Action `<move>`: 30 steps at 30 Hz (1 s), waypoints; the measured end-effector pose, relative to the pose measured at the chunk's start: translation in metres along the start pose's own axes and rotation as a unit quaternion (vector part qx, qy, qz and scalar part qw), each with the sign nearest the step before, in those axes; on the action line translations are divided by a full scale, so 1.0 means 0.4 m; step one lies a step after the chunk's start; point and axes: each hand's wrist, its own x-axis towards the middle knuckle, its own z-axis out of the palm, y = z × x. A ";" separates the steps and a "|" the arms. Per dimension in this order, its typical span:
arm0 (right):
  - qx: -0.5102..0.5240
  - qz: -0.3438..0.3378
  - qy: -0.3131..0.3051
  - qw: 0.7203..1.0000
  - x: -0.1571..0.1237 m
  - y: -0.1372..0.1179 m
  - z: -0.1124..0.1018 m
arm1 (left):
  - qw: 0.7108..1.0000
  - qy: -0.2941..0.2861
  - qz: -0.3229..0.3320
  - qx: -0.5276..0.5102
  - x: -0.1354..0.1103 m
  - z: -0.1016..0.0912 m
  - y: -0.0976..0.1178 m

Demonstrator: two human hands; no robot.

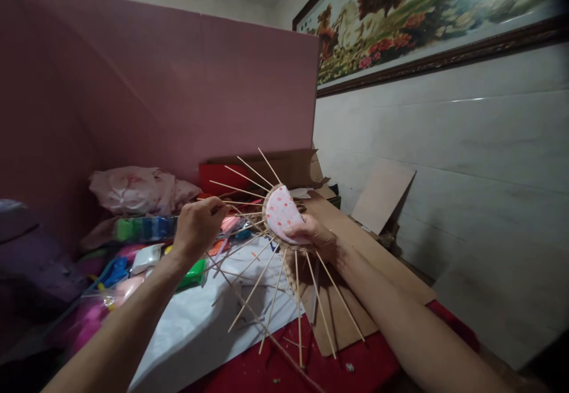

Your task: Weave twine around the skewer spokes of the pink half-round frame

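Note:
My right hand (313, 237) grips a small round woven base (281, 214) covered in pink dotted fabric, held up on edge above the table. Thin cane spokes (262, 277) fan out from its rim in all directions. My left hand (198, 227) is closed in a pinch on one thin cane strand (242, 204) that runs to the left side of the base. Both forearms reach in from the bottom of the view.
A red cloth (377, 363), white paper (200, 322) and flat cardboard sheets (355, 245) cover the table. Colourful packets (146, 227) and a pink plastic bag (137, 188) lie at left. An open cardboard box (284, 168) stands behind. A pink partition and a white wall enclose the table.

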 end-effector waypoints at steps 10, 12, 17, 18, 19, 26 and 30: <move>0.019 0.012 -0.011 1.000 0.000 -0.003 0.011 | 1.000 0.002 -0.015 0.000 -0.001 -0.006 0.013; 0.021 0.010 -0.012 1.000 0.002 -0.001 0.008 | 1.000 0.003 -0.021 0.001 -0.001 -0.004 0.010; 0.036 0.023 -0.026 0.999 0.010 0.012 -0.004 | 0.999 -0.010 -0.022 0.021 -0.001 -0.003 0.005; 0.033 0.027 -0.024 0.999 0.011 0.015 -0.007 | 0.999 -0.016 -0.022 0.025 -0.001 -0.003 0.004; 0.028 0.030 -0.021 0.999 0.013 0.019 -0.009 | 0.999 -0.023 -0.023 0.028 -0.001 -0.003 0.003; 0.017 0.059 0.013 0.998 0.018 0.030 -0.008 | 0.998 -0.052 -0.033 0.032 -0.002 0.004 -0.006; 0.023 0.067 0.007 0.997 0.014 0.026 -0.003 | 0.996 -0.061 -0.047 0.043 -0.001 -0.003 -0.002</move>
